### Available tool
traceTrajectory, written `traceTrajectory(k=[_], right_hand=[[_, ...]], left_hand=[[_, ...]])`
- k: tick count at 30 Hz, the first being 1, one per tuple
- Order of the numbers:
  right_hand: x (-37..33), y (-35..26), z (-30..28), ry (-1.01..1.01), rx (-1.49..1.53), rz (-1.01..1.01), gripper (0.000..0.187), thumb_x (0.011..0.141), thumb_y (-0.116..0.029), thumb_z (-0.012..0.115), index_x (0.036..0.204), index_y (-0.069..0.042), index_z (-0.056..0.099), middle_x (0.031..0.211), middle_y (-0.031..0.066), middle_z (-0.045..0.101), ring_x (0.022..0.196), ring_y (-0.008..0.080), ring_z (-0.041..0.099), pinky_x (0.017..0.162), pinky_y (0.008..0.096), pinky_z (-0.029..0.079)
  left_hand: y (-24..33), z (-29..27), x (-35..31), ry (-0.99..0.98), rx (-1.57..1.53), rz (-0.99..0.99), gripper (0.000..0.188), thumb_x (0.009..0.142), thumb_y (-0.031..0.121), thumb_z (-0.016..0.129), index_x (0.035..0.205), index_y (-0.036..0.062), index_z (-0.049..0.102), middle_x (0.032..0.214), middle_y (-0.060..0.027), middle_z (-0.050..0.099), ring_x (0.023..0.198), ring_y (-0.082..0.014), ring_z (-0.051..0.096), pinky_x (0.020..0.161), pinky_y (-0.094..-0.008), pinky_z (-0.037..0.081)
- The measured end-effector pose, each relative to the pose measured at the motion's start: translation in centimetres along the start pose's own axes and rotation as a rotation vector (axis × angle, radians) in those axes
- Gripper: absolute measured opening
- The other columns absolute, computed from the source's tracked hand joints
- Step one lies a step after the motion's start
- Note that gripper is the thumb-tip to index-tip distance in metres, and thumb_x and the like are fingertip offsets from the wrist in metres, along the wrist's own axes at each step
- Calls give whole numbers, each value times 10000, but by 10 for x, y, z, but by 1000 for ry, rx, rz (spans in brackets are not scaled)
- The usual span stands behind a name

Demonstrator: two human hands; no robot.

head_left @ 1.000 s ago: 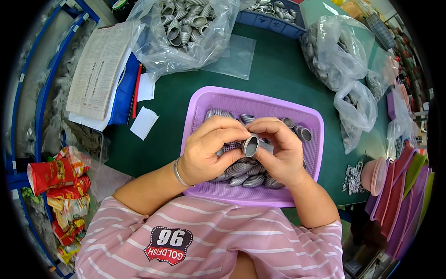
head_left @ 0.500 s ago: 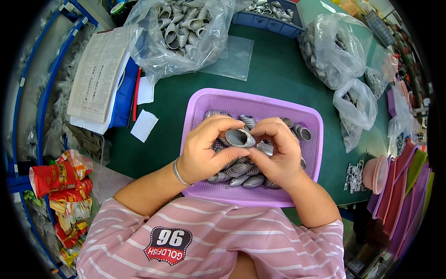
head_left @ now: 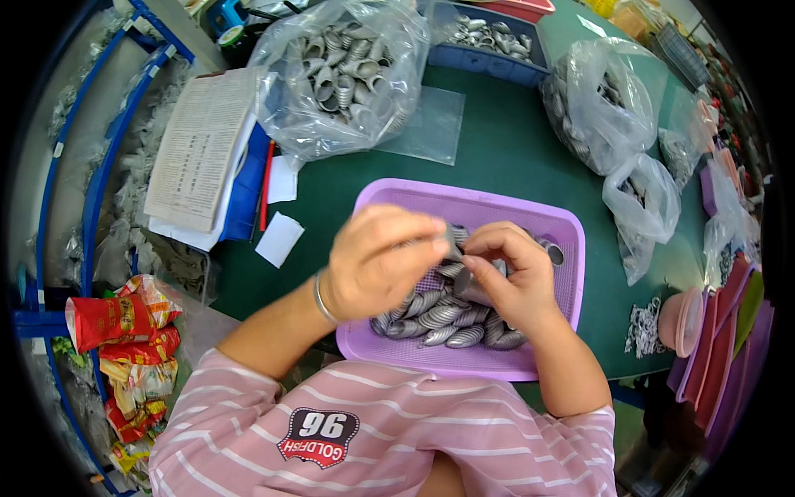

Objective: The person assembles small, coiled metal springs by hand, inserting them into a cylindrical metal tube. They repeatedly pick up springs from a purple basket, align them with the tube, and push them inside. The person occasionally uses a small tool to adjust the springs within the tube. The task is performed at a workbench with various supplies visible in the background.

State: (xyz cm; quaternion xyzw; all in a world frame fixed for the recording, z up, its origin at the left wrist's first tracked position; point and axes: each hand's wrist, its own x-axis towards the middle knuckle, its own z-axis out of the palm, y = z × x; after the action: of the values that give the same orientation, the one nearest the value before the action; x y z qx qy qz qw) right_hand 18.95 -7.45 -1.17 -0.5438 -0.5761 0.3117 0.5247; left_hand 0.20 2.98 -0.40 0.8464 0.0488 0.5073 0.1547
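My left hand (head_left: pixel 377 261), blurred by motion, is closed with its fingertips at a small grey metal piece (head_left: pixel 454 240) above the basket. My right hand (head_left: pixel 515 272) pinches the same piece between thumb and forefinger. Below the right thumb shows a smoother grey tube piece (head_left: pixel 470 287); I cannot tell whether that hand holds it. Under both hands is a lilac plastic basket (head_left: pixel 439 364) with mesh-like walls. In it lie several ribbed, curved grey metal tube pieces (head_left: pixel 466 336), partly hidden by my hands.
Beyond the basket stand a clear bag of ribbed pieces (head_left: pixel 348 83) and a blue bin (head_left: pixel 489 68). Tied bags (head_left: pixel 592 99) sit at the right, near a pink bowl (head_left: pixel 681 319). Printed papers (head_left: pixel 199 149), a red pen (head_left: pixel 267 186) and white slips (head_left: pixel 280 240) lie left.
The ribbed piece, its round opening facing up before, is now turned and mostly covered by fingers. My left hand has lifted and blurred. The whole view has shifted slightly.
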Motion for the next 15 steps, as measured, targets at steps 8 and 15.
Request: traceTrajectory(k=[8, 15], right_hand=[[-2, 3, -13, 204, 11, 49, 104, 785, 32, 687, 873, -1, 641, 858, 69, 634, 716, 115, 588, 636, 230, 484], [0, -13, -29, -215, -474, 181, 261, 729, -127, 770, 888, 3, 610, 830, 101, 594, 769, 243, 593, 683, 349, 487]], left_hand=[[-90, -54, 56, 61, 480, -424, 357, 781, 5, 702, 1128, 24, 623, 1088, -119, 595, 858, -187, 630, 715, -286, 538], [-22, -21, 24, -760, -73, -372, 229, 750, 111, 742, 935, 25, 639, 840, -135, 635, 752, -296, 635, 663, -364, 512]])
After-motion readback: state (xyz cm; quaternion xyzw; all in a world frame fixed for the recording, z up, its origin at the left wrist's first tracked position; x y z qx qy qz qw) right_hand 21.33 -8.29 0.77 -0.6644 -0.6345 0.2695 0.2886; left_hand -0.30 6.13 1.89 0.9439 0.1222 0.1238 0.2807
